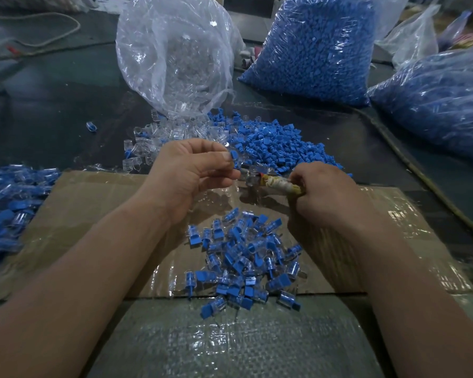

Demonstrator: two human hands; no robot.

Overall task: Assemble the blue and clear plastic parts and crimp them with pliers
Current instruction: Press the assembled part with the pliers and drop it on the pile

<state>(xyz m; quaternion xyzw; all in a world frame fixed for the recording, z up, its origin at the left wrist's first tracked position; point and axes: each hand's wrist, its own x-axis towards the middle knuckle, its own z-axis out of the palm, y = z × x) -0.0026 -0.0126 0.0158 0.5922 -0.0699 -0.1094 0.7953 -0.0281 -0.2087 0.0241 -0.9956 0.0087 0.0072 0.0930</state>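
L hand (191, 173) pinches blue-and-clear part (236, 160) btwn thumb & fingers, above cardboard sheet (93, 214). Just right, pliers (268, 182) reach the part; R hand (325, 197) grips their taped handles in a fist. Loose blue parts pile (281, 143) lies far behind.

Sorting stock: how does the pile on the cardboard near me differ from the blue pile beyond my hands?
The near pile holds blue parts fitted into clear ones; the far pile is blue parts only. The near pile lies scattered on the taped cardboard; the far pile is heaped on the dark table. Both lie loose, unbagged.
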